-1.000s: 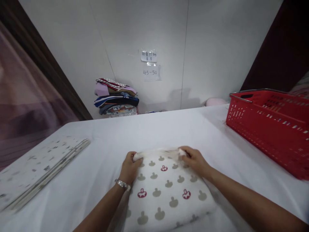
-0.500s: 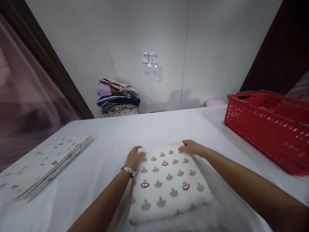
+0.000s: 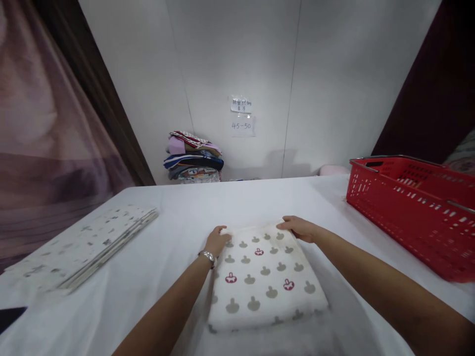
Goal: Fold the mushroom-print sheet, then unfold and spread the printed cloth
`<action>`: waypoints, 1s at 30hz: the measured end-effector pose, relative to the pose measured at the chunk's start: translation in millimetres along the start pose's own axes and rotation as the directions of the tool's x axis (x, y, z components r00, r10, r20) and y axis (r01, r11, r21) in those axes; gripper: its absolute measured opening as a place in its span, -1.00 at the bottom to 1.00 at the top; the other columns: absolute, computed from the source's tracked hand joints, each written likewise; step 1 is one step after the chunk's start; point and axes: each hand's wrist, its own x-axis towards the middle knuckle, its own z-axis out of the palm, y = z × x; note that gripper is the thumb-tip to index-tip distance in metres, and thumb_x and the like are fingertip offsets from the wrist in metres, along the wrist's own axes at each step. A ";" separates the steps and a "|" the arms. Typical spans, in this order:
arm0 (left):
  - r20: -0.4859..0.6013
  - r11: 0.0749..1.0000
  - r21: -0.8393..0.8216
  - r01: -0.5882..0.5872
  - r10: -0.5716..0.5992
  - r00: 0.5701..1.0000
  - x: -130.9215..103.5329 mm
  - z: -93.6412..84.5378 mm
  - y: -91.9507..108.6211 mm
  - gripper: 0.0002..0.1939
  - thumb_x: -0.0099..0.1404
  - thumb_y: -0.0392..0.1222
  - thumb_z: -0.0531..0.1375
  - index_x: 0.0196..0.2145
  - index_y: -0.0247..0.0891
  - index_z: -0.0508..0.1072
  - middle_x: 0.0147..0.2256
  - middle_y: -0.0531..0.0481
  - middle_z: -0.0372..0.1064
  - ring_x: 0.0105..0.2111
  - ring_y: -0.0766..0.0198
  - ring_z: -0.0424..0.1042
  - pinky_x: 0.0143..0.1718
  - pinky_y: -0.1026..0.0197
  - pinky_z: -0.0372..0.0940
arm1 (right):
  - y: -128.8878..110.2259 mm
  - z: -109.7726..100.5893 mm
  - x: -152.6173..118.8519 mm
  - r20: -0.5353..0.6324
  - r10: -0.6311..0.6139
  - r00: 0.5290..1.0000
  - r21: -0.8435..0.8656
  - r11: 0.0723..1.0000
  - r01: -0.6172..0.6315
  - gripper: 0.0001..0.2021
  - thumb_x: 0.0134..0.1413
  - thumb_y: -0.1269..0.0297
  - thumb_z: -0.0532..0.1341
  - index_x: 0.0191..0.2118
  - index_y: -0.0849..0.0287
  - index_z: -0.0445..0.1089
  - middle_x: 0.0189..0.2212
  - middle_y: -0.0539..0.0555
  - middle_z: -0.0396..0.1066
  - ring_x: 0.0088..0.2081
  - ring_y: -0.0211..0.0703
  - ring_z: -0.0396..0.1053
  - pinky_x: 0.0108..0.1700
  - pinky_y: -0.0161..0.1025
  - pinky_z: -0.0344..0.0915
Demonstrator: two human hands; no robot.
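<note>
A folded white cloth [image 3: 265, 282] printed with grey and a few red mushroom shapes lies on the white-covered table in front of me. My left hand [image 3: 217, 241], with a silver bracelet at the wrist, grips its far left corner, thumb on top. At the far right corner my right hand [image 3: 299, 227] pinches the edge in the same way, with the fingers partly hidden behind the cloth.
To the left lies a folded white patterned fabric [image 3: 92, 242]. A red plastic basket [image 3: 408, 212] with metal handles stands on the right. Beyond the far table edge is a stack of folded fabrics [image 3: 195, 160] against the wall, below paper signs [image 3: 243, 126].
The view has shifted, so the surroundings appear a little lower and mostly further right. Both hands keep their hold on the cloth's far corners.
</note>
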 end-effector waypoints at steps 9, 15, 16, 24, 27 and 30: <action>0.104 0.807 0.454 -0.377 0.372 0.922 -14.4 -3.2 3.8 -0.60 0.10 -0.29 0.09 -0.06 -0.24 0.30 -0.02 -0.07 0.21 -0.07 0.21 0.24 -0.03 0.18 0.14 | 26.6 2.5 7.4 -0.292 -0.200 0.935 -0.392 0.917 0.074 -0.66 -0.11 0.15 0.16 -0.19 0.22 0.32 -0.20 0.17 0.35 -0.15 0.00 0.27 -0.15 -0.10 0.20; 0.383 0.514 0.565 -0.646 0.530 0.756 -11.6 4.0 24.4 -0.74 0.13 -0.15 0.13 -0.19 -0.15 0.39 -0.19 0.03 0.36 -0.09 0.16 0.22 -0.04 0.08 0.08 | 2.2 19.3 7.0 0.167 -0.561 0.811 -0.710 0.502 0.493 -0.64 0.01 0.28 0.10 -0.02 0.13 0.27 -0.05 0.12 0.29 -0.01 -0.05 0.16 0.02 -0.11 0.05; 0.411 0.485 0.579 -0.655 0.520 0.749 -10.6 5.9 26.7 -0.74 0.13 -0.12 0.14 -0.18 -0.15 0.39 -0.21 0.02 0.37 -0.11 0.15 0.23 -0.05 0.06 0.08 | -1.4 23.3 8.0 0.222 -0.542 0.810 -0.726 0.463 0.508 -0.67 0.03 0.28 0.09 -0.04 0.13 0.29 -0.10 0.11 0.33 -0.05 -0.07 0.20 -0.01 -0.13 0.08; 0.459 0.412 0.582 -0.701 0.546 0.701 -11.4 12.5 27.1 -0.75 0.11 -0.22 0.16 -0.20 -0.17 0.37 -0.21 -0.01 0.30 -0.14 0.16 0.22 -0.10 0.11 0.09 | -13.6 36.0 10.7 0.262 -0.498 0.827 -0.848 0.290 0.444 -0.86 0.00 0.32 0.16 -0.27 0.17 0.37 -0.31 0.10 0.33 -0.21 -0.10 0.20 -0.18 -0.23 0.07; 0.464 0.405 0.554 -0.727 0.575 0.674 -14.2 13.2 27.6 -0.79 0.10 -0.29 0.15 -0.24 -0.19 0.35 -0.21 -0.01 0.29 -0.15 0.18 0.22 -0.11 0.13 0.10 | -11.3 39.3 7.9 0.274 -0.523 0.807 -0.861 0.240 0.448 -0.92 0.00 0.39 0.13 -0.35 0.18 0.35 -0.33 0.08 0.32 -0.25 -0.14 0.19 -0.22 -0.25 0.05; 0.471 0.406 0.542 -0.736 0.578 0.666 -16.2 13.5 28.8 -0.83 0.10 -0.32 0.14 -0.29 -0.22 0.31 -0.26 0.00 0.31 -0.20 0.20 0.25 -0.12 0.13 0.11 | -6.1 44.4 4.5 0.309 -0.576 0.757 -0.874 0.141 0.464 -0.90 0.02 0.45 0.08 -0.33 0.20 0.31 -0.30 0.09 0.31 -0.24 -0.14 0.17 -0.23 -0.24 0.03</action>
